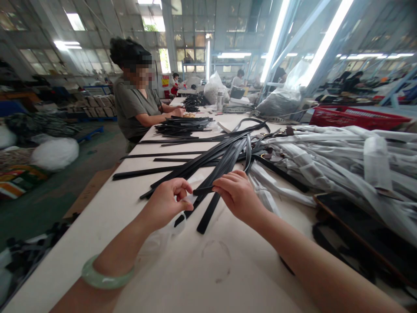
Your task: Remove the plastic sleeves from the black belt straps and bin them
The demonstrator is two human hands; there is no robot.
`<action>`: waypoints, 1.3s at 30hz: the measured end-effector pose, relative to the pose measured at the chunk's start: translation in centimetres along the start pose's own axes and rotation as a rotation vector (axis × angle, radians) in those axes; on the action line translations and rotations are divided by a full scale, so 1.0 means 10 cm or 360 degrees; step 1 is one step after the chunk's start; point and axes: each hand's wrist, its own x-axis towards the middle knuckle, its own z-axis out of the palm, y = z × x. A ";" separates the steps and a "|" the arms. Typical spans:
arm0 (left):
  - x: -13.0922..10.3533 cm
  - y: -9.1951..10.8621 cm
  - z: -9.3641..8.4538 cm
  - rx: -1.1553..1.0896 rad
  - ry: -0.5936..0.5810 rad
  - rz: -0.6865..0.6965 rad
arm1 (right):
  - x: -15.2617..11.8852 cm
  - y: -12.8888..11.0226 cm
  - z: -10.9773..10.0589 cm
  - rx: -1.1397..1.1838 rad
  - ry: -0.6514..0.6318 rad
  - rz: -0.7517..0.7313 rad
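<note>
Head view shows the person's right hand (237, 193) with its grip clamped on a black strap (203, 191), held just above the surface (156, 271). At the strap's free end is the left hand (169, 201), beside some whitish film (190, 199); whether its grip is closed on either cannot be told. Beyond the hands lie more black straps (216, 158) (a loose, crossing heap), with white-wrapped straps (335, 156) to the right. Across the far left edge, a co-worker (135, 102) stands.
</note>
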 end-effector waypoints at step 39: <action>-0.15 0.16 0.35 -0.1108 -0.0408 -0.0584 | 0.06 0.16 0.02 0.2102 -0.0122 0.1335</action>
